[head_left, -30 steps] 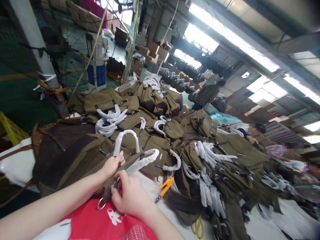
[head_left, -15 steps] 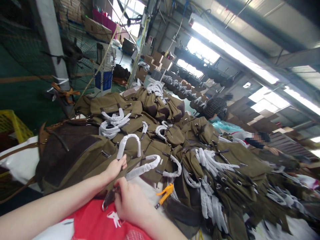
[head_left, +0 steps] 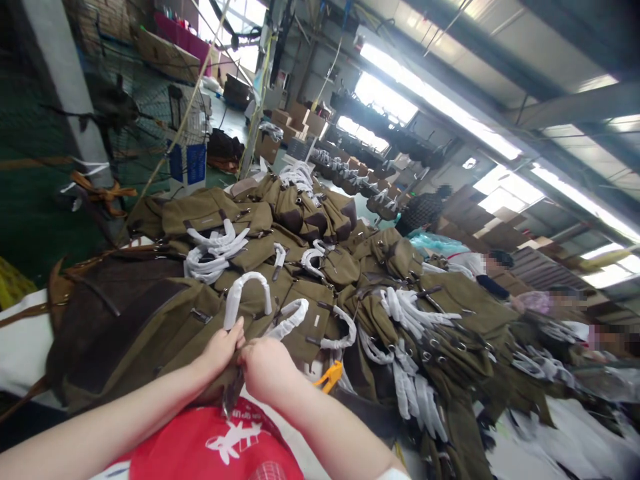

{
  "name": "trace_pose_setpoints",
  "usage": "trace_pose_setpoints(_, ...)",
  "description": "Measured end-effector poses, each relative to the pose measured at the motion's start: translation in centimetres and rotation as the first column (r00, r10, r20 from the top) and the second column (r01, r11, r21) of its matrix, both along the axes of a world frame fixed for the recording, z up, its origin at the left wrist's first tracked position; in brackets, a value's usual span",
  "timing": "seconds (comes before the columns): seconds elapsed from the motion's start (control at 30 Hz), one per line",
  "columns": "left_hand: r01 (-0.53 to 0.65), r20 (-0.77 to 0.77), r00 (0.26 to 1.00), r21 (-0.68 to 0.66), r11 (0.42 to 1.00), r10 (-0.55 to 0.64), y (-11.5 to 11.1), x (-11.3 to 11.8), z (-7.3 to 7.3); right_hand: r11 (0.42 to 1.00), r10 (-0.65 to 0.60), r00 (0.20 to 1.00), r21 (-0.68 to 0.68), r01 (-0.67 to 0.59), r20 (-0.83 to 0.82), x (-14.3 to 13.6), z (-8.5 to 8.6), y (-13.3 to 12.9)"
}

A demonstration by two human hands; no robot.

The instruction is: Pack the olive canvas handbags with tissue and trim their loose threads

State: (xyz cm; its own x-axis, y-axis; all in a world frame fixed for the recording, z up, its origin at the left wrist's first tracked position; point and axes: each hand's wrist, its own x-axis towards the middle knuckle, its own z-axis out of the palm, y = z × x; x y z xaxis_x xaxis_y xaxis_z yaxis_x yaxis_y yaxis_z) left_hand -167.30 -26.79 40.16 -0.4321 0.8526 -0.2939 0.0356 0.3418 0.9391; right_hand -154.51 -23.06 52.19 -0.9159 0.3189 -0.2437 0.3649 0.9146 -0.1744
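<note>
An olive canvas bag (head_left: 187, 340) with dark brown trim lies before me. Its handles (head_left: 249, 283) stand up, wrapped in white sleeving. My left hand (head_left: 223, 350) is closed on the bag's upper edge, by the foot of a handle. Close beside it my right hand (head_left: 270, 370) is curled in a pinch at the bag's near edge; its fingertips are partly hidden. A dark strap tab (head_left: 231, 393) hangs below the two hands. To the right of my right hand lies an orange tool (head_left: 331, 375), partly covered by my forearm.
Similar olive bags (head_left: 313, 213) with white-wrapped handles are heaped across the table. A large caged fan (head_left: 107, 100) and a slanting metal post (head_left: 65, 87) stand at the left. Co-workers (head_left: 423, 210) are at the right, near stacked cartons (head_left: 463, 223).
The view has shifted right, so the surroundings sit further left. My right hand has risen slightly and moved against the bag's edge. The hanging tab has swung, and the orange tool is more covered.
</note>
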Motion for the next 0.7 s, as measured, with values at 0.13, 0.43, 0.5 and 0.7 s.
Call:
trace_pose_setpoints(0.13, -0.014, -0.068, 0.998, 0.035, 0.999, 0.016, -0.9, 0.5, 0.2, 0.991, 0.114, 0.991, 0.073, -0.109, -0.075, 1.3, 0.7, -0.9)
trace_pose_setpoints(0.43, 0.116, -0.104, 0.988, 0.058, 0.992, -0.110, -1.8, 2.5, 0.2, 0.951, -0.295, 0.953, 0.119, 0.286, 0.071, 2.0, -4.7, 7.3)
trace_pose_setpoints(0.5, 0.136, -0.107, 0.986, 0.079, 0.988, -0.127, -1.7, 2.2, 0.5, 0.909, -0.404, 0.913, 0.141, 0.393, 0.061, 2.4, -6.0, 10.1)
trace_pose_setpoints(0.7, 0.146, -0.088, 0.987, 0.097, 0.984, -0.138, -1.4, -2.3, 2.2, 0.867, -0.478, 0.874, 0.108, 0.486, -0.092, 3.1, -6.5, 10.0)
